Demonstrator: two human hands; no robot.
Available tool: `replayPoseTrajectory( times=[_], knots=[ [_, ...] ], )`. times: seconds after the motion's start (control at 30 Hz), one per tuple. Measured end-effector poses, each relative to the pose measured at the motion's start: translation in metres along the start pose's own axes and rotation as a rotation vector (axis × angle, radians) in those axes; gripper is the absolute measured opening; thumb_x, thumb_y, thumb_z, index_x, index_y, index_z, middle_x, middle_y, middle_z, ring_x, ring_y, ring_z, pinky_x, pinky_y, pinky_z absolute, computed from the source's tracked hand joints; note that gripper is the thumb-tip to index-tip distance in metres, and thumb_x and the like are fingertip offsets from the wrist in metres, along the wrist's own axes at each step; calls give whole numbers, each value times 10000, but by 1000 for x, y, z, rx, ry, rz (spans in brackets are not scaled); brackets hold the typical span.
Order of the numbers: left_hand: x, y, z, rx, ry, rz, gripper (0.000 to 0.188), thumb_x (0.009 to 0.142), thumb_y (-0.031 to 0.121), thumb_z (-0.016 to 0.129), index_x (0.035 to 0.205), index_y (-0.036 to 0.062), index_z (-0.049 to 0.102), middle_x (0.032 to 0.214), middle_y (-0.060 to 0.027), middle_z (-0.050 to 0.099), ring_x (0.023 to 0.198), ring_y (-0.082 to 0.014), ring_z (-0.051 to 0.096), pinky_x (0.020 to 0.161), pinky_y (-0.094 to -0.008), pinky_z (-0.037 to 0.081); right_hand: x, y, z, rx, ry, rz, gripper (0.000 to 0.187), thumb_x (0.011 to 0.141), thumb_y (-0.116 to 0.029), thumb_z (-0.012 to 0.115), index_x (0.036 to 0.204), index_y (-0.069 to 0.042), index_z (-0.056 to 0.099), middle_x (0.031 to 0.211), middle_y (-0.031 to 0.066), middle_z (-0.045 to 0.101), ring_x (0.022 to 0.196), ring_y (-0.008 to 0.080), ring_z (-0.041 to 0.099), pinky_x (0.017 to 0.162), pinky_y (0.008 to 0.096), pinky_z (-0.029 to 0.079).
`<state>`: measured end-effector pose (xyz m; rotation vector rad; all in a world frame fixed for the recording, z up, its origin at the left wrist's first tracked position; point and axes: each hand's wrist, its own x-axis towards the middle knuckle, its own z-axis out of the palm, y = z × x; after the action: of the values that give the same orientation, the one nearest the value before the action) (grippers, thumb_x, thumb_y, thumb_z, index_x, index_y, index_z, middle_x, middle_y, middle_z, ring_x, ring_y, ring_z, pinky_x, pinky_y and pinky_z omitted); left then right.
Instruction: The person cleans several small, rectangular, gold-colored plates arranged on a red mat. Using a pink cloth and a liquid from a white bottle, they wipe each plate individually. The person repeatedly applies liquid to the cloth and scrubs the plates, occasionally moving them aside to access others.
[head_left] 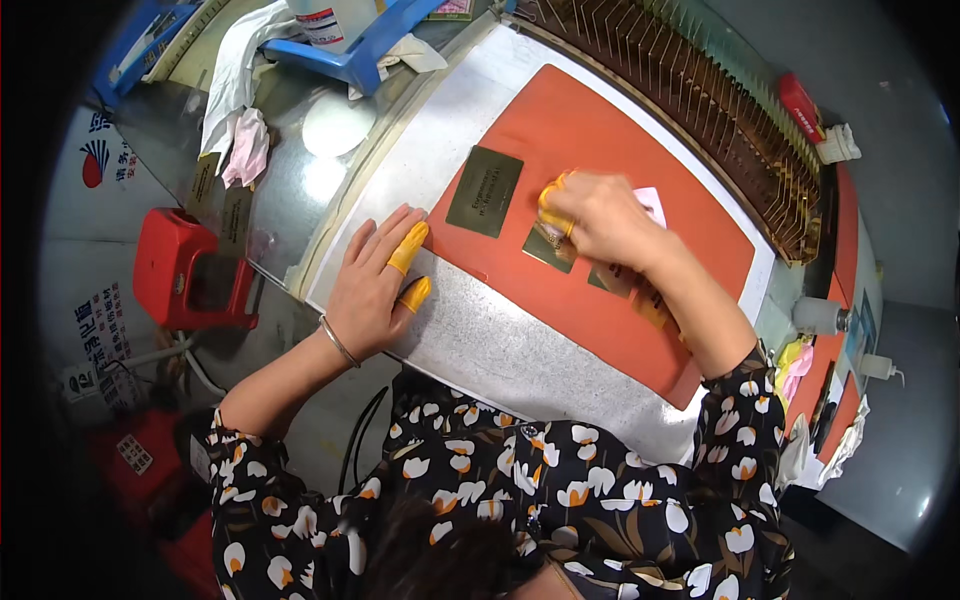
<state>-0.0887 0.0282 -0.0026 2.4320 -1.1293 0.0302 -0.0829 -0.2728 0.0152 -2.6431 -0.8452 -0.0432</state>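
Note:
My left hand (375, 285) lies with its fingers stretched out at the left edge of an orange mat (600, 130). Yellow finger cots cover two of its digits. My right hand (610, 222), with yellow cots too, is closed and pressed down over a small dark metal plate (545, 252) with lettering. A pale pink cloth (650, 205) sticks out from behind that hand and seems bunched in it. Left of it lies a larger dark lettered plate (485, 192). Another plate (612, 279) is partly hidden under my right wrist.
Beyond the mat stands a long rack (690, 90) with rows of thin wire pins. A blue tray (355, 62) with a bottle sits at the far left, near a crumpled pink cloth (247, 148). A red stool (185, 270) stands left. Small bottles (820, 316) are at the right.

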Motion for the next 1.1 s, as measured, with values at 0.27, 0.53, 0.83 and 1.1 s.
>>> replayPoseTrajectory(
  times=[0.27, 0.53, 0.83, 1.1],
  knots=[
    [-2, 1, 1, -20, -6, -10, 546, 762, 100, 583, 1272, -10, 422, 1370, -139, 392, 1303, -302, 333, 1064, -468, 228, -17, -16, -3, 11, -166, 32, 59, 717, -101, 596, 768, -72, 592, 697, 82, 578, 694, 284, 588, 577, 421, 466],
    [0, 0, 2, 1, 5, -3, 594, 747, 70, 590, 1303, 16, 389, 1377, -135, 386, 1305, -312, 331, 1065, -467, 230, -31, -15, -3, 77, -91, 26, 112, 690, -115, 616, 781, -57, 588, 697, 115, 596, 706, 299, 603, 582, 422, 470],
    [-3, 1, 2, 1, -7, -7, 554, 757, 101, 592, 1271, -11, 419, 1369, -142, 388, 1299, -303, 337, 1059, -471, 228, 6, -2, -4, 61, 10, 254, 95, 764, -132, 592, 765, -39, 571, 659, 119, 571, 647, 304, 586, 557, 393, 468],
    [1, 0, -1, -84, 14, 11, 542, 736, 72, 612, 1245, -2, 443, 1351, -133, 410, 1291, -304, 349, 1048, -476, 240, -52, -65, -6, 85, 42, 0, 46, 688, -84, 605, 703, -75, 562, 605, 86, 535, 581, 264, 561, 484, 394, 452]
  ],
)
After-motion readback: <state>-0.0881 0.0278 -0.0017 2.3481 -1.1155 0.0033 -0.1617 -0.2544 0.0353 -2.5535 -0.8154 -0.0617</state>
